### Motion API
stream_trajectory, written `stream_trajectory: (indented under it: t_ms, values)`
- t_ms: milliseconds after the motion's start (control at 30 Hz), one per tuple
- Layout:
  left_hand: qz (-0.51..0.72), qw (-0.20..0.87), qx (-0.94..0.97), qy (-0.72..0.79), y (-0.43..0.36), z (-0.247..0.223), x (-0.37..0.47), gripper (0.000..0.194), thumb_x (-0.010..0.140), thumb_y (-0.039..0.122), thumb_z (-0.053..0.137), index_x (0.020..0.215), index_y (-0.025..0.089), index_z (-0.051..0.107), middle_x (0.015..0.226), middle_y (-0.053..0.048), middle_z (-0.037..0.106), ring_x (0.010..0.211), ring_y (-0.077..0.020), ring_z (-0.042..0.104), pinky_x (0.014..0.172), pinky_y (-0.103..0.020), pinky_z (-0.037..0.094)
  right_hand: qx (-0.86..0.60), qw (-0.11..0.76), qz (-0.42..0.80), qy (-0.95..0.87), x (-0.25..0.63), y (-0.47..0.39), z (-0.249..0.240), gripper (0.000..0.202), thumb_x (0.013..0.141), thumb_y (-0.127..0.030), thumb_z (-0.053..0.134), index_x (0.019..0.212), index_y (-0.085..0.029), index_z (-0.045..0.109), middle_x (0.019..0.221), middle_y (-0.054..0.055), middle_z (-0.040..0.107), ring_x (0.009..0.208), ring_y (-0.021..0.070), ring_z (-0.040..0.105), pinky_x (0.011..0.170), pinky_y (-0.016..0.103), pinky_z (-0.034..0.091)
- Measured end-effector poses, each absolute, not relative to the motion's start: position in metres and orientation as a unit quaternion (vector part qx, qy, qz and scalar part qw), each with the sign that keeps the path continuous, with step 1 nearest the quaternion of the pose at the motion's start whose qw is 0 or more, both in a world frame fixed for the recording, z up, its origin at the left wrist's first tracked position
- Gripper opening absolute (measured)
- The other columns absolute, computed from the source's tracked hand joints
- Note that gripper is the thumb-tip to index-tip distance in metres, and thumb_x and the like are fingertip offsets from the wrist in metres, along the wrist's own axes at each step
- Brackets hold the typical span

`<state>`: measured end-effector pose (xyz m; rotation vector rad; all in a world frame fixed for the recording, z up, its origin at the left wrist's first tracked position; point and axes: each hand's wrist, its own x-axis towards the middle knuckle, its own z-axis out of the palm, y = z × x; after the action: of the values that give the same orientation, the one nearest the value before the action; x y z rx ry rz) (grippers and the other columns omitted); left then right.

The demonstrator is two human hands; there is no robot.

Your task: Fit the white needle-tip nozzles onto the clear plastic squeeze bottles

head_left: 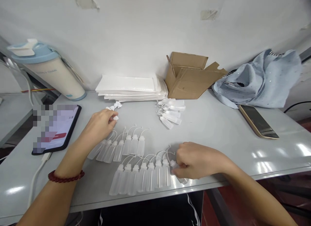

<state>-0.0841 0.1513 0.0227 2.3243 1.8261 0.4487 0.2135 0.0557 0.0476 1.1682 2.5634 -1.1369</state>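
My left hand [100,124] is closed in a pinch on a small white piece [116,118], too small to name surely. Just behind its fingers lies a little pile of similar white pieces [117,104]. At the front edge of the table, my right hand [196,160] has its fingers curled round a small translucent squeeze bottle [182,180], mostly hidden under the hand. Beside it runs a row of like bottles [143,177] with thin tethered caps hanging loose. A second row of bottles [119,149] lies behind, partly covered by my left wrist.
A loose group of bottles [173,113] lies farther back. Behind stand a stack of white padded envelopes [128,85] and an open cardboard box [191,81]. A tumbler [55,70] and a phone [59,130] are left; another phone [259,121] and a blue cloth bag [259,78] are right.
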Motion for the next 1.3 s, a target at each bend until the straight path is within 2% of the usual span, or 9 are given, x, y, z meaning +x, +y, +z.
stream_trajectory:
  t_ms: [100,233,333,433,533,667,900,1067,1300]
  values:
    - [0.179,0.102,0.745,0.634,0.148,0.029,-0.08,0.026,0.071,0.037,0.051,0.084,0.02,0.067,0.086,-0.009,0.071,0.078,-0.0269,0.067,0.08,-0.039,0.051,0.394,0.047,-0.348,0.85,0.216,0.057,0.045,0.056,0.071,-0.02,0.06,0.04,-0.019,0.014,0.04,-0.008,0.008,0.039,0.0064,0.009,0.044,0.028,0.014]
    - [0.264,0.147,0.681,0.668,0.14,0.039,-0.073,0.023,0.068,0.036,0.06,0.084,0.021,0.068,0.083,-0.007,0.073,0.078,-0.026,0.069,0.08,-0.037,0.053,0.394,0.045,-0.339,0.853,0.22,0.06,0.051,0.048,0.072,-0.017,0.059,0.043,-0.018,0.021,0.04,-0.008,0.017,0.04,0.0065,0.016,0.044,0.027,0.016]
    - [0.297,0.216,0.648,0.667,0.132,0.048,-0.066,0.024,0.069,0.037,0.065,0.088,0.023,0.069,0.068,-0.003,0.072,0.066,-0.0226,0.07,0.056,-0.028,0.053,0.427,-0.011,-0.369,0.825,0.222,0.063,0.059,0.04,0.078,-0.02,0.056,0.048,-0.019,0.031,0.043,-0.008,0.029,0.042,0.0064,0.024,0.045,0.025,0.02]
    - [0.273,0.339,0.65,0.623,0.122,0.056,-0.056,0.024,0.07,0.038,0.068,0.088,0.022,0.069,0.057,-0.001,0.069,0.051,-0.019,0.065,0.037,-0.022,0.041,0.468,-0.115,-0.412,0.773,0.222,0.065,0.062,0.035,0.087,-0.027,0.051,0.054,-0.018,0.042,0.049,-0.006,0.039,0.047,0.0072,0.032,0.047,0.023,0.026]
    - [0.233,0.45,0.667,0.546,0.109,0.058,-0.041,0.02,0.074,0.037,0.068,0.088,0.023,0.068,0.056,0.001,0.067,0.053,-0.0171,0.065,0.041,-0.022,0.046,0.459,-0.189,-0.44,0.749,0.218,0.067,0.058,0.031,0.091,-0.03,0.049,0.063,-0.017,0.05,0.057,-0.004,0.047,0.053,0.0085,0.041,0.051,0.023,0.032]
    - [0.22,0.508,0.671,0.493,0.092,0.056,-0.022,0.018,0.083,0.039,0.061,0.092,0.026,0.069,0.064,0.002,0.068,0.057,-0.015,0.066,0.051,-0.023,0.053,0.433,-0.217,-0.43,0.762,0.208,0.067,0.05,0.025,0.093,-0.029,0.046,0.073,-0.016,0.056,0.067,-0.002,0.052,0.06,0.0095,0.048,0.058,0.023,0.039]
    - [0.222,0.535,0.69,0.435,0.08,0.061,-0.013,0.021,0.089,0.037,0.054,0.101,0.024,0.066,0.069,0.003,0.065,0.057,-0.0115,0.06,0.045,-0.018,0.045,0.405,-0.205,-0.403,0.795,0.198,0.063,0.037,0.024,0.094,-0.03,0.045,0.078,-0.015,0.054,0.067,-0.002,0.052,0.059,0.0093,0.047,0.058,0.023,0.04]
    - [0.241,0.58,0.67,0.395,0.078,0.059,-0.011,0.013,0.091,0.036,0.054,0.093,0.023,0.059,0.066,0.007,0.061,0.058,-0.0074,0.057,0.049,-0.014,0.044,0.393,-0.238,-0.365,0.81,0.198,0.062,0.038,0.022,0.095,-0.029,0.045,0.086,-0.014,0.059,0.074,0.001,0.057,0.062,0.0097,0.048,0.06,0.023,0.04]
    - [0.277,0.536,0.687,0.405,0.076,0.053,-0.005,0.008,0.089,0.025,0.058,0.091,0.022,0.065,0.075,0.005,0.064,0.056,-0.0053,0.058,0.053,-0.015,0.048,0.37,-0.283,-0.378,0.8,0.199,0.061,0.04,0.019,0.096,-0.023,0.044,0.092,-0.015,0.061,0.081,0.001,0.059,0.07,0.0101,0.054,0.067,0.024,0.041]
